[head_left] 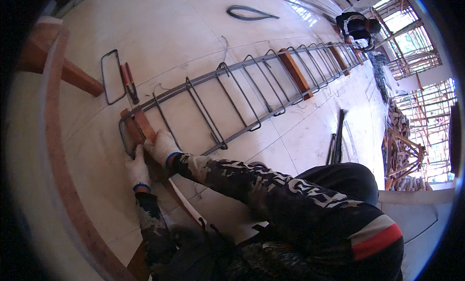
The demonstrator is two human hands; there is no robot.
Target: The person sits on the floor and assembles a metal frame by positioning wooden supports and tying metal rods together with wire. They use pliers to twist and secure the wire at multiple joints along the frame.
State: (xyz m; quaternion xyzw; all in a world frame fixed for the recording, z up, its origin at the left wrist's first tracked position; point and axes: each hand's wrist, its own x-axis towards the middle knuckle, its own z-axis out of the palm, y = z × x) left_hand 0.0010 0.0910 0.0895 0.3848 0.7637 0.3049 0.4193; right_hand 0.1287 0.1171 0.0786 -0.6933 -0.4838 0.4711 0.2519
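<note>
A long ladder-like cage of steel rebar (203, 79), made of bars with bent stirrups, lies across wooden blocks on the pale tiled floor. Both my hands, in white gloves, are at its near left end. My left hand (138, 170) is closed around the lower corner of the end stirrup (122, 135). Close beside it, my right hand (163, 148) rests against the near wooden block (140, 121), fingers curled in; what they pinch is hidden. Red-handled pincers (130, 82) lie just beyond the block, beside a loose rectangular stirrup (102, 72).
A wooden frame (65, 184) curves along the left side. More blocks (295, 73) prop the cage farther along. At its far end a person (356, 26) bends over it. A dark wire loop (265, 15) and a bundle of dark strips (337, 140) lie on the floor.
</note>
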